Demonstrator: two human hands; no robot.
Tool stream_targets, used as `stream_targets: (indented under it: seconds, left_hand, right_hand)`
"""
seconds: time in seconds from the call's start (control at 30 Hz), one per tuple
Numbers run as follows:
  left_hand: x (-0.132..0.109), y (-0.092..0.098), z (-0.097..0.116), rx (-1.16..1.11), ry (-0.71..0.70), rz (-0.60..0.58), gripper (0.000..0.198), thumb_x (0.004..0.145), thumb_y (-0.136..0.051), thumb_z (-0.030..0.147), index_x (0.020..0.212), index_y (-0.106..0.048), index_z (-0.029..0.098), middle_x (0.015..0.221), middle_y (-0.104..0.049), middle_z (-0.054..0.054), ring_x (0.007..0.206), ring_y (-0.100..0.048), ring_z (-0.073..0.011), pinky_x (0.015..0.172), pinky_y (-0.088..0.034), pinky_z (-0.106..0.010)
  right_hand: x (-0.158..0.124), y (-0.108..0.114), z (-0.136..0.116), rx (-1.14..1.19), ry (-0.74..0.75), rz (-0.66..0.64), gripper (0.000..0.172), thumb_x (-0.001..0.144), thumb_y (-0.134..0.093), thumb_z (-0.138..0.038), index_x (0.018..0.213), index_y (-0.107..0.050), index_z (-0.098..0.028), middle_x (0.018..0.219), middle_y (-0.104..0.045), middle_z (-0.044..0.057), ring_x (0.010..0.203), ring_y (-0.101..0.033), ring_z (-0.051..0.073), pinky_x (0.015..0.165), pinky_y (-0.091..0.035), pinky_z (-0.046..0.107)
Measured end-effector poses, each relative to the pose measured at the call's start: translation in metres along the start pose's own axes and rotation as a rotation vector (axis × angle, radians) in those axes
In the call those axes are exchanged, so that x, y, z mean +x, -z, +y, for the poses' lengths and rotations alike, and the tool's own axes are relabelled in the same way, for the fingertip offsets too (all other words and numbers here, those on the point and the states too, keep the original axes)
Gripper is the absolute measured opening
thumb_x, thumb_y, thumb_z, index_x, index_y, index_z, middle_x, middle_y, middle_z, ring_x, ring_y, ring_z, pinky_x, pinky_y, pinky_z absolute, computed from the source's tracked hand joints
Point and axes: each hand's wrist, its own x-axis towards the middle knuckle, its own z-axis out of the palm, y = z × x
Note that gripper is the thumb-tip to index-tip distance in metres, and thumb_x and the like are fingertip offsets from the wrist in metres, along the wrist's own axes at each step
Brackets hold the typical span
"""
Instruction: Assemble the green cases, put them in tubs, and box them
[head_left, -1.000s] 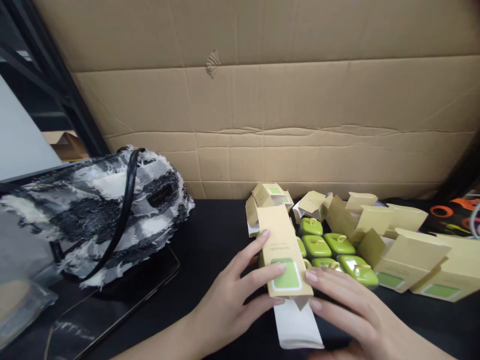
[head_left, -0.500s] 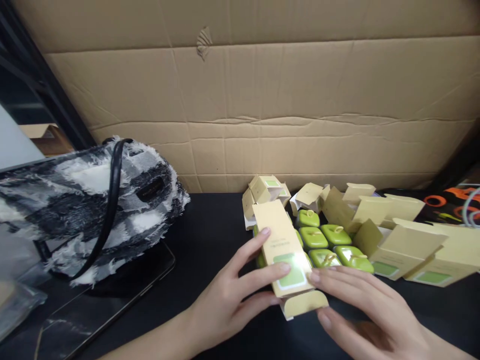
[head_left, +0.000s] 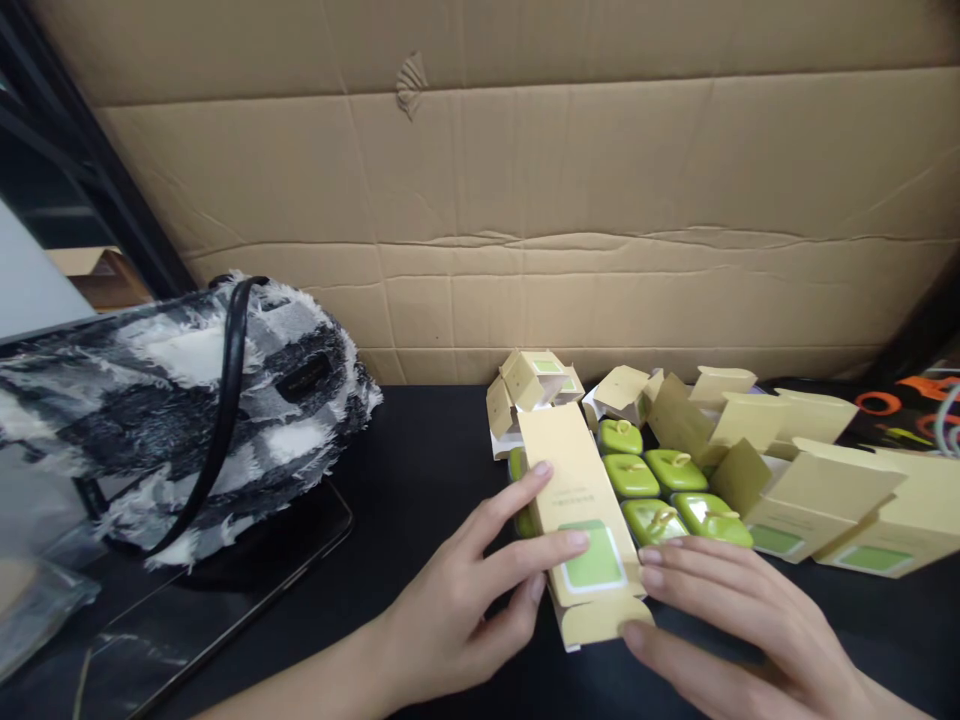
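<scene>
My left hand [head_left: 457, 590] grips a tall tan carton with a green label [head_left: 579, 520] from its left side, fingers laid across the front. At the carton's near end my right hand [head_left: 720, 620] presses fingertips against the end flap [head_left: 600, 620], which is folded over. Just behind the carton lie several green square items with loops [head_left: 660, 490] on the black table [head_left: 427, 470].
Several open tan cartons [head_left: 817, 490] lie to the right and small ones [head_left: 536, 380] behind. A fuzzy black-and-white bag [head_left: 172, 410] sits on a dark flat tablet [head_left: 247, 580] at left. A cardboard wall [head_left: 525, 200] stands at the back.
The white insert that stuck out of the carton's near end has gone inside, and the end flap has been folded over by my right hand. The carton shifted slightly right.
</scene>
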Motion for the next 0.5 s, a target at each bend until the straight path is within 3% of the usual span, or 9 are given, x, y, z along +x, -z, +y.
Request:
stream_targets:
  seconds: [0.1, 0.23, 0.3, 0.5]
  left_hand:
    - [-0.001, 0.000, 0.000, -0.046, 0.012, -0.011, 0.064, 0.082, -0.051, 0.001, 0.140, -0.044, 0.028, 0.161, -0.022, -0.005, 0.145, -0.033, -0.0249, 0.117, -0.036, -0.036]
    - [-0.005, 0.000, -0.001, -0.088, -0.001, -0.037, 0.071, 0.080, -0.071, 0.025, 0.144, -0.038, 0.026, 0.163, -0.016, -0.008, 0.146, -0.029, -0.0327, 0.118, -0.032, -0.042]
    - [-0.006, 0.000, -0.003, -0.071, -0.007, -0.031, 0.067, 0.083, -0.074, 0.031, 0.142, -0.041, 0.028, 0.162, -0.020, -0.009, 0.145, -0.033, -0.0299, 0.117, -0.035, -0.037]
    - [-0.003, -0.003, -0.003, -0.004, -0.061, 0.033, 0.039, 0.096, -0.059, 0.021, 0.133, -0.050, 0.025, 0.153, -0.034, -0.009, 0.142, -0.039, -0.0187, 0.116, -0.033, -0.022]
  right_hand:
    - [0.000, 0.003, -0.002, 0.002, -0.004, -0.034, 0.026, 0.095, -0.054, -0.011, 0.101, -0.074, -0.027, 0.090, -0.079, -0.001, 0.107, -0.070, 0.013, 0.106, -0.047, 0.024]
    - [-0.009, 0.004, -0.001, 0.023, -0.008, -0.148, 0.029, 0.097, -0.049, -0.012, 0.112, -0.070, -0.025, 0.109, -0.077, 0.005, 0.129, -0.056, 0.018, 0.104, -0.050, 0.033]
    - [-0.014, 0.001, 0.000, 0.068, -0.002, -0.129, 0.030, 0.096, -0.050, -0.007, 0.116, -0.067, -0.021, 0.114, -0.076, 0.007, 0.133, -0.052, 0.019, 0.106, -0.049, 0.035]
    - [-0.022, -0.001, 0.001, 0.112, 0.052, -0.154, 0.037, 0.093, -0.049, -0.002, 0.126, -0.062, -0.014, 0.118, -0.074, 0.007, 0.138, -0.046, 0.023, 0.107, -0.049, 0.036]
